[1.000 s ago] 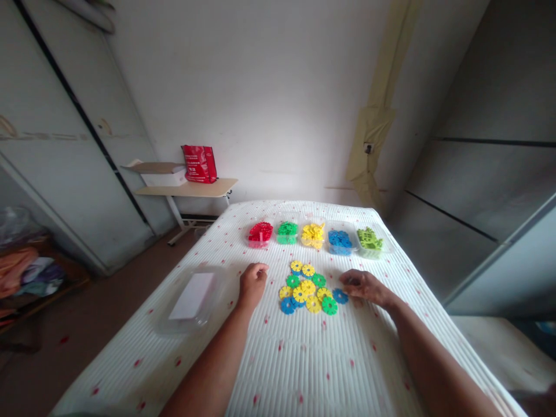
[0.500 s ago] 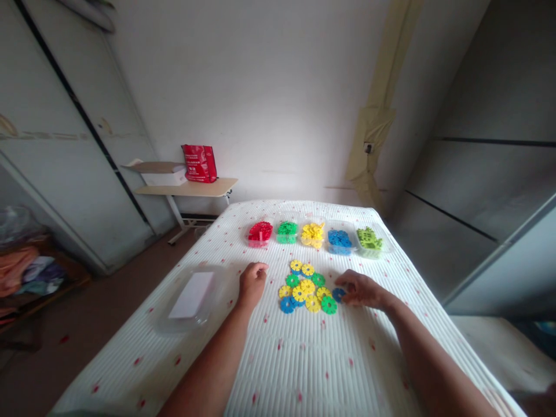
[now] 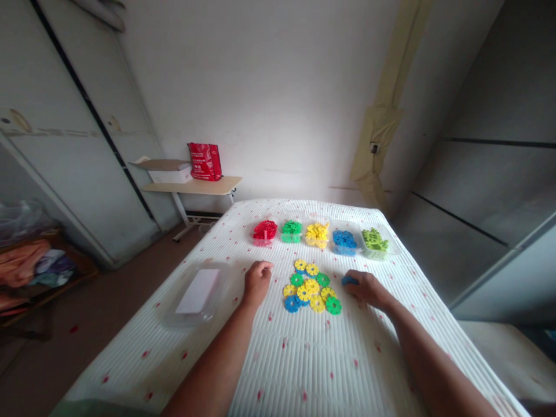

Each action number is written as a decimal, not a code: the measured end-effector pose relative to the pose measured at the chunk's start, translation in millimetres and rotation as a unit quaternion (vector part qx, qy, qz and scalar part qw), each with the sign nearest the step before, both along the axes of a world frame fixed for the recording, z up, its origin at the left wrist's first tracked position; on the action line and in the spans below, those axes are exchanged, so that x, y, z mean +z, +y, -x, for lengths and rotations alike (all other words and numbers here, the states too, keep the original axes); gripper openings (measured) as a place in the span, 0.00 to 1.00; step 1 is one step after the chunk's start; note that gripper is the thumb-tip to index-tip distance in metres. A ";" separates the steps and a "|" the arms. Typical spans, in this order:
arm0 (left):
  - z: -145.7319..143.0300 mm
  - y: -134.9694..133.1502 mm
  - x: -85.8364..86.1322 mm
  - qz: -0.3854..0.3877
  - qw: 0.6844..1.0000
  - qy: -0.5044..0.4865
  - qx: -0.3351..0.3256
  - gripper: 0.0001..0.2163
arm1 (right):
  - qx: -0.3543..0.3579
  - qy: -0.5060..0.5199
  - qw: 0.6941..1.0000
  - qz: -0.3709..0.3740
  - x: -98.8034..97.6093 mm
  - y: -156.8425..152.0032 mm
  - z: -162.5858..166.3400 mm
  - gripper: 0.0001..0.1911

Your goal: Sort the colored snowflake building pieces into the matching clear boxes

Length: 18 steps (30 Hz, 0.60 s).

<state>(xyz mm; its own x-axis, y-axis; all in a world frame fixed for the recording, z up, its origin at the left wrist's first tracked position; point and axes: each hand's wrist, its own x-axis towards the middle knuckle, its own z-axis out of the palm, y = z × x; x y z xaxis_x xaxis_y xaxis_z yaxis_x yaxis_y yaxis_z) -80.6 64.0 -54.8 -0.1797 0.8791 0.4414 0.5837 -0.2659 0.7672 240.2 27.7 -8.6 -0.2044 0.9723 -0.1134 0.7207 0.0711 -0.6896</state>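
Between my hands lies a loose pile of yellow, green and blue notched plastic discs, some overlapping. To its right, my right hand is closed on a blue notched disc, partly covered by the fingers. My left hand rests on the cloth left of the pile, fingers curled in; whether anything is inside them is hidden. Beyond the pile stand clear tubs in a row, holding red pieces, green pieces, yellow pieces, blue pieces and lime-green pieces.
A clear plastic lid or tray with a white rectangle lies left of my left hand. The surface wears a white ribbed cloth with red spots. At the back left, a side table bears a red bag and a white box.
My right hand has gripped the blue disc and drawn it slightly away from the pile's right edge. The left hand keeps its place by the pile. The whole view has shifted a little.
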 end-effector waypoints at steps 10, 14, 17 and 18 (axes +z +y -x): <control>-0.5 -0.1 -0.2 0.002 1.000 -0.004 -0.006 0.11 | 0.088 -0.037 0.978 -0.187 -0.8 23.0 51.0 0.13; -0.7 -0.9 0.6 0.001 1.000 -0.004 -0.004 0.11 | 0.117 -0.103 0.963 -0.219 -5.4 31.2 72.1 0.14; -0.9 -1.0 0.4 0.002 1.000 -0.004 -0.004 0.11 | 0.106 -0.126 0.963 -0.213 -9.7 31.7 71.1 0.15; -1.0 -0.9 0.3 0.002 1.000 -0.004 -0.004 0.11 | 0.098 -0.132 0.963 -0.212 -10.9 31.1 67.7 0.15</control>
